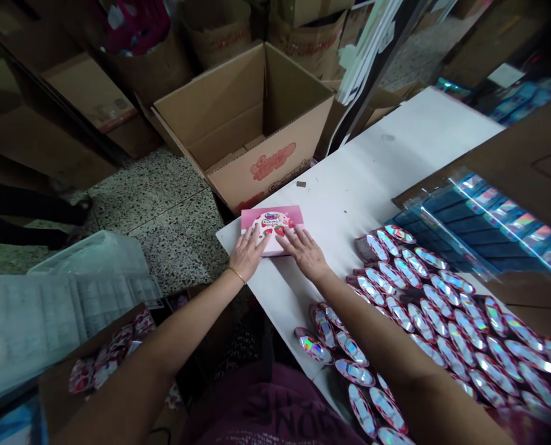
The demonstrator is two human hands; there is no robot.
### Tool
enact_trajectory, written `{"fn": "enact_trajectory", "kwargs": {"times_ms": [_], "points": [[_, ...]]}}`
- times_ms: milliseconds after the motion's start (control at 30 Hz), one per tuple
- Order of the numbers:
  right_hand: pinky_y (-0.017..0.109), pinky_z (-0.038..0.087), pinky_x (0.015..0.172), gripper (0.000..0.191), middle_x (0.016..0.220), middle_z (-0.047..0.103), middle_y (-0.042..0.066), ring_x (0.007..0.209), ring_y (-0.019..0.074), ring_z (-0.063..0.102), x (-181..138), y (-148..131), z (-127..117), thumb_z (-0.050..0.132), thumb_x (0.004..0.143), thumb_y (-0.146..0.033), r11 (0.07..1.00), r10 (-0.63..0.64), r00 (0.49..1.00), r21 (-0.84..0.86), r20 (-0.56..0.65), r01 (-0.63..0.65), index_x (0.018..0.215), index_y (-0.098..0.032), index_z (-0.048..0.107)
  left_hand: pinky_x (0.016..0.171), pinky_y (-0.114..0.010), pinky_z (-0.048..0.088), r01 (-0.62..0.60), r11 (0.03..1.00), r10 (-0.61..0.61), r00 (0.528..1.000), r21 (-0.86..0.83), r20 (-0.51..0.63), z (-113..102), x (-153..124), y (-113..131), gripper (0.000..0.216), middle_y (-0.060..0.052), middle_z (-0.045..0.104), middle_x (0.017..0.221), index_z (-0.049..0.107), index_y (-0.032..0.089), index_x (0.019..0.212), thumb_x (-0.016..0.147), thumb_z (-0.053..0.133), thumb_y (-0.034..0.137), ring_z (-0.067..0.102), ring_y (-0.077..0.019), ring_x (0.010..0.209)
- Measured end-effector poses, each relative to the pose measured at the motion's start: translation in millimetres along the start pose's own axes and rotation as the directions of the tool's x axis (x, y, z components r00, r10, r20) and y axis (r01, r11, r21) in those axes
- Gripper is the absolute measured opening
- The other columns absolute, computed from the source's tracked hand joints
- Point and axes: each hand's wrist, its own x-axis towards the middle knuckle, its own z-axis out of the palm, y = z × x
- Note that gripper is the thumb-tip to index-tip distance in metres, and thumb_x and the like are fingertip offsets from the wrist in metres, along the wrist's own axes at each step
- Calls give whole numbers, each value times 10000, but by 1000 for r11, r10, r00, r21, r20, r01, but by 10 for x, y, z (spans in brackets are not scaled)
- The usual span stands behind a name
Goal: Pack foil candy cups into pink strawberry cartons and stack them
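Note:
A small pink box (272,226) with strawberry print lies near the corner of a white table (372,167). My left hand (246,250) rests on the box's near left edge with fingers stretched flat. My right hand (304,248) lies on its near right part, fingers spread over the top. Both hands press on the box without wrapping round it. Rows of shiny holographic oval packets (442,321) cover the table to my right.
An open cardboard carton (252,123) stands on the speckled floor beyond the table corner. Blue packs in clear wrap (488,222) lie at the right. A carton with pink packets (113,352) and plastic trays (71,296) sit lower left. More boxes crowd the back.

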Motion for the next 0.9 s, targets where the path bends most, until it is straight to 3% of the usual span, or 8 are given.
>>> {"fn": "enact_trajectory", "kwargs": {"times_ms": [133, 333, 467, 567, 767, 900], "points": [[486, 210, 1057, 624, 1479, 193, 52, 1351, 267, 133, -132, -89, 210, 419, 842, -106, 997, 65, 998, -44, -7, -65, 1405, -281, 215, 1053, -491, 233, 1, 998, -1, 1000, 56, 8, 216, -80, 36, 562, -70, 210, 1473, 260, 263, 1387, 856, 377, 122, 165, -289, 1352], [564, 205, 1028, 665, 1485, 160, 50, 1347, 301, 132, -122, -219, 234, 444, 824, -111, 986, 145, 989, -88, 4, -144, 1408, -298, 189, 1072, -542, 164, -121, 984, 113, 991, 128, 66, 225, -100, -23, 598, -23, 187, 1478, 243, 271, 1391, 837, 467, 245, 121, -311, 1357], [546, 204, 1042, 582, 1472, 212, 50, 1341, 294, 157, -36, -249, 197, 433, 859, -204, 981, 183, 983, -55, -19, -184, 1403, -258, 234, 1083, -522, 153, -180, 973, 172, 983, 143, 69, 182, 11, -116, 684, -96, 184, 1472, 209, 164, 1403, 813, 522, 310, 114, -297, 1360], [520, 194, 1058, 547, 1466, 232, 47, 1343, 284, 153, 12, -273, 249, 407, 875, -200, 987, 157, 986, -33, -55, -159, 1398, -231, 253, 1088, -496, 156, -205, 967, 198, 979, 149, 57, 232, 75, -141, 627, -174, 199, 1453, 236, 80, 1386, 840, 476, 273, 122, -281, 1359], [531, 181, 1053, 510, 1460, 246, 69, 1343, 291, 141, 8, -248, 467, 404, 883, -175, 991, 128, 986, 46, -110, -124, 1378, -222, 292, 1086, -494, 149, -199, 970, 197, 980, 140, 28, 337, 86, -110, 538, -166, 197, 1455, 296, 135, 1373, 866, 431, 250, 123, -280, 1358], [511, 192, 1055, 470, 1451, 271, 58, 1343, 260, 152, 34, -385, 344, 416, 886, -199, 978, 177, 984, 114, -35, -172, 1349, -217, 335, 1074, -539, 131, -215, 969, 206, 975, 120, 81, 296, 25, -96, 480, -141, 268, 1440, 358, 178, 1346, 876, 406, 264, 210, -263, 1344]]}}
